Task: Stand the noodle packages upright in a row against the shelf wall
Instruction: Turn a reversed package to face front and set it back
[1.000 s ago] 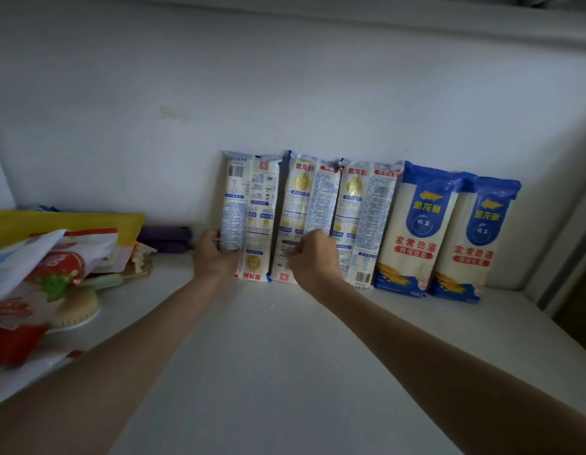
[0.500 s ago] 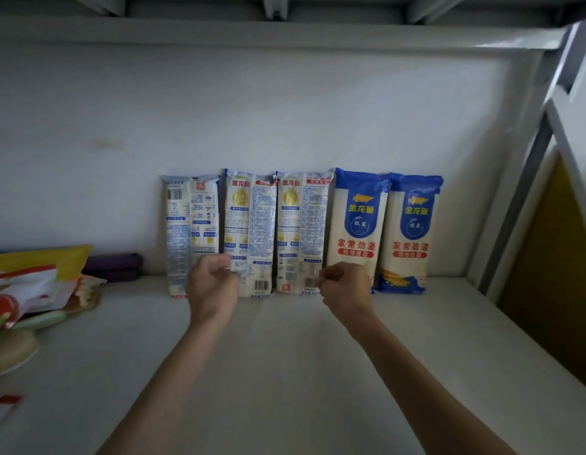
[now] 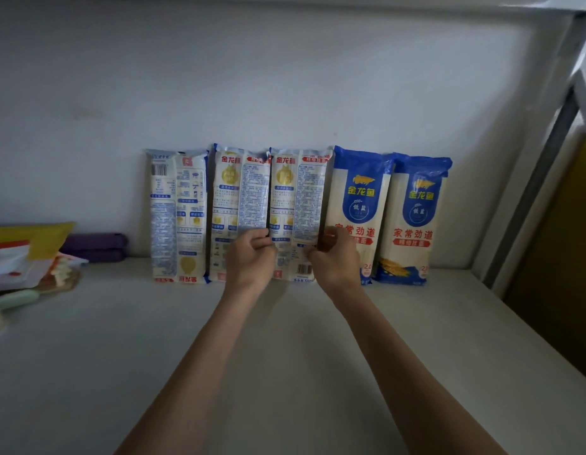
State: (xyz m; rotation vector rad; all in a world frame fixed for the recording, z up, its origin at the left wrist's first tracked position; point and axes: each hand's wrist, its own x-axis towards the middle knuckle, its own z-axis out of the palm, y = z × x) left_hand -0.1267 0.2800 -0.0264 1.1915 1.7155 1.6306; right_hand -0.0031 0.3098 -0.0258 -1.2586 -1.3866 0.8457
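Several noodle packages stand upright in a row against the white shelf wall. The leftmost package shows its back and is upside down. Two more also show their backs. On the right, two blue-topped packages face front. My left hand pinches the left edge of the middle package, low down. At that package's right edge, where it meets the first blue-topped one, my right hand pinches it too.
A purple bundle lies against the wall left of the row. A heap of bags with a yellow packet fills the left edge. A grey shelf post slants down the right side. The white shelf board stretches toward me.
Both hands, held as loose fists just in front of the row half a second ago, have moved to the middle package and closed on its two side edges. The view moved closer.
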